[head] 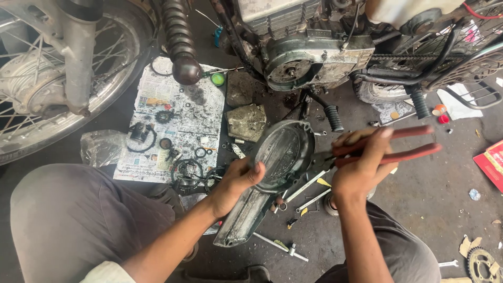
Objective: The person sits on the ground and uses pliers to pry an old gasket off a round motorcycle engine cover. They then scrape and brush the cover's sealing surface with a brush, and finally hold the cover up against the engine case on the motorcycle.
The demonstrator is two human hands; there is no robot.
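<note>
1. Head view, hands: the left hand (238,181) is wrapped around the edge of a grey metal engine cover (272,167), thumb on its inner face, holding it tilted above the floor between the person's knees.
2. The right hand (361,165) is clenched around the red handles of a pair of pliers (382,149). The plier nose points left and meets the right rim of the engine cover. Whether the jaws bite the rim cannot be told.
3. Below the cover, several wrenches (309,191) and a T-handled tool (277,243) lie on the dark concrete floor (429,199).
4. To the left, a sheet of newspaper (173,120) is spread on the floor, carrying small rings, seals and gears.
5. Above, a motorcycle engine (298,57) stands with its side uncovered. A spoked wheel (52,78) is at far left.
6. A sprocket (482,264) lies at the bottom right corner.
</note>
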